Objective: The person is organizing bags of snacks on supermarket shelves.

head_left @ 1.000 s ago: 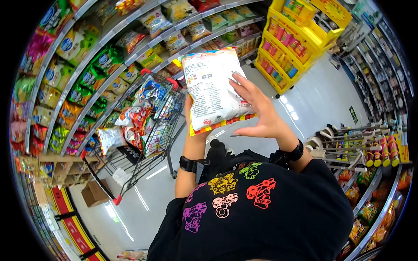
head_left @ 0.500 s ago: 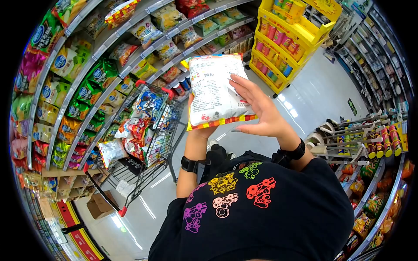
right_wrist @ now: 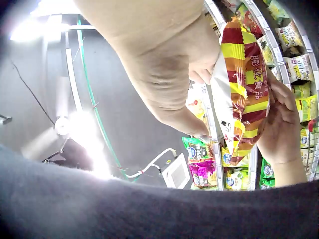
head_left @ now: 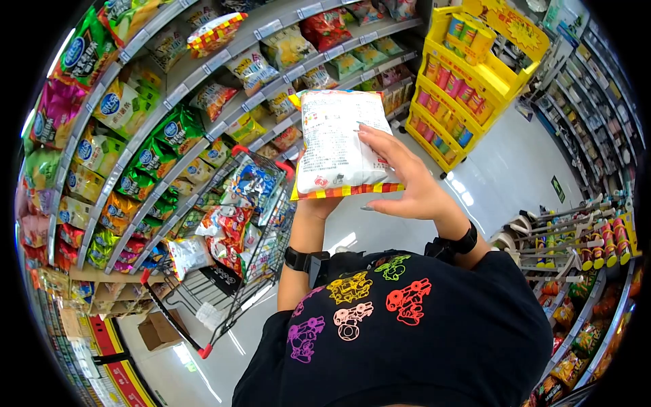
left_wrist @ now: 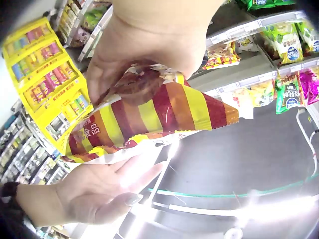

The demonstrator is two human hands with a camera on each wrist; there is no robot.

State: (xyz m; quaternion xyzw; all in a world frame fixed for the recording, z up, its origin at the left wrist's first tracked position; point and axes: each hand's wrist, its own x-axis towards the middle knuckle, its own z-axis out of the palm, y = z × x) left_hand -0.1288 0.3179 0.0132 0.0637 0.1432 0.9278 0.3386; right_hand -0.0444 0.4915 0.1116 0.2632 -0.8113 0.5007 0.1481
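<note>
A puffed-snack bag (head_left: 336, 146) is held up in front of the chest, its white printed back facing me and a red-and-yellow striped edge at the bottom. My left hand (head_left: 317, 207) holds it from behind and below; most of that hand is hidden in the head view. The left wrist view shows the left hand (left_wrist: 154, 45) around the far side of the striped snack bag (left_wrist: 164, 112). My right hand (head_left: 410, 180) lies with extended fingers against the bag's right side, thumb apart below. In the right wrist view, the left hand (right_wrist: 281, 132) backs the snack bag (right_wrist: 249, 94).
A shopping cart (head_left: 224, 281) loaded with several snack bags stands at the left, close to the stocked shelves (head_left: 146, 146). Ahead is a yellow display stand (head_left: 468, 85) of cans. A rack of handled tools (head_left: 556, 237) and more shelves are on the right. A cardboard box (head_left: 161, 329) sits on the floor.
The bag has come slightly down and tilted back a little. Both hands keep their places on it. The surroundings shift in the head view as the head turns.
</note>
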